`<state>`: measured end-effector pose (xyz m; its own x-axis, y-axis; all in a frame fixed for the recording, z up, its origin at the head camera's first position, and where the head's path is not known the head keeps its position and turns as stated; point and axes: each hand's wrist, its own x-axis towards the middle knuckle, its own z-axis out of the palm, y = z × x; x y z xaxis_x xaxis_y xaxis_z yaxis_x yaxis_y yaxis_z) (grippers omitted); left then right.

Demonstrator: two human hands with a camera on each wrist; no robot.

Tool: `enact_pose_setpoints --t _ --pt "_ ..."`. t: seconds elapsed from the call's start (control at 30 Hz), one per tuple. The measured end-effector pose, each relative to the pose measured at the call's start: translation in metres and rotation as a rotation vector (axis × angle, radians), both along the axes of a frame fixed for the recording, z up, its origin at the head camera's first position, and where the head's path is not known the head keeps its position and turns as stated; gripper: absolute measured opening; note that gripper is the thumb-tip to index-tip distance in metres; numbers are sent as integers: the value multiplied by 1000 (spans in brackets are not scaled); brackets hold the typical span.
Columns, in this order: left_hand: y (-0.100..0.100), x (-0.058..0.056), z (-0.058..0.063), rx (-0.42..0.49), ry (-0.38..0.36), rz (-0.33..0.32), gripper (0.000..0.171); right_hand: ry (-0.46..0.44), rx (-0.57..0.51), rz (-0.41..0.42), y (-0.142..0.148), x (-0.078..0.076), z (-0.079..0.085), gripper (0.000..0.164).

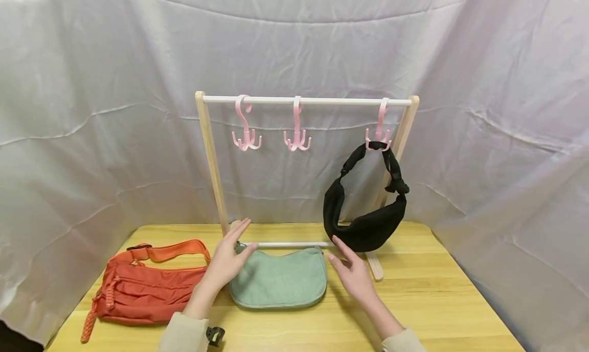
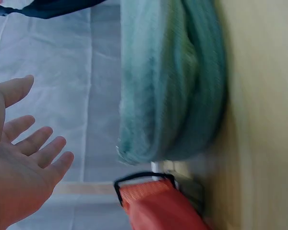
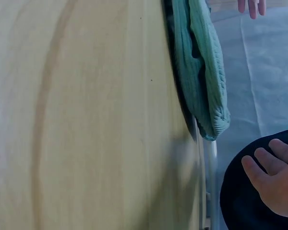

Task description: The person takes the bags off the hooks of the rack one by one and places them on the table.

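A green corduroy shoulder bag (image 1: 278, 280) lies on the table in front of the rack. My left hand (image 1: 228, 255) hovers over its left end, fingers extended and holding nothing; the left wrist view shows that hand (image 2: 26, 158) apart from the bag (image 2: 168, 81). On the other side, my right hand (image 1: 354, 275) is beside the bag's right end with straight fingers and nothing in them. Behind its fingertips hangs a black shoulder bag (image 1: 368, 232), its strap looped on the right pink hook (image 1: 379, 127). The right wrist view has the green bag (image 3: 201, 72) left of the fingers.
To the left lies a red-orange bag (image 1: 147, 290) with a strap and braided pulls. Two more pink hooks, the left one (image 1: 246, 129) and the middle one (image 1: 297, 129), hang from the rack's white bar (image 1: 340, 102). Pale cloth (image 1: 92, 111) surrounds the wooden table (image 1: 442, 301).
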<state>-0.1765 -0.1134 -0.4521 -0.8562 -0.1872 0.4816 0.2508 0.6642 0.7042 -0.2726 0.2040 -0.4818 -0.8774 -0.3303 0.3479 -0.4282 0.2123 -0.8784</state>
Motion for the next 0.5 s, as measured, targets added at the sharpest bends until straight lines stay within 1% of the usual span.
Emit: enact_pose_setpoints --t 0.17,0.27,0.37,0.4,0.5 --pt "10 -1 8 7 40 -17 67 105 -6 -9 6 3 4 52" --pt "15 -4 11 2 60 -27 67 165 -35 -18 10 3 6 52" --pt "21 -7 14 16 72 -49 67 241 -76 -46 13 3 10 51" --pt "23 -8 15 24 78 -59 67 270 -91 -57 13 6 15 51" --pt "30 -9 21 61 82 -85 67 355 -117 -94 17 8 21 50"
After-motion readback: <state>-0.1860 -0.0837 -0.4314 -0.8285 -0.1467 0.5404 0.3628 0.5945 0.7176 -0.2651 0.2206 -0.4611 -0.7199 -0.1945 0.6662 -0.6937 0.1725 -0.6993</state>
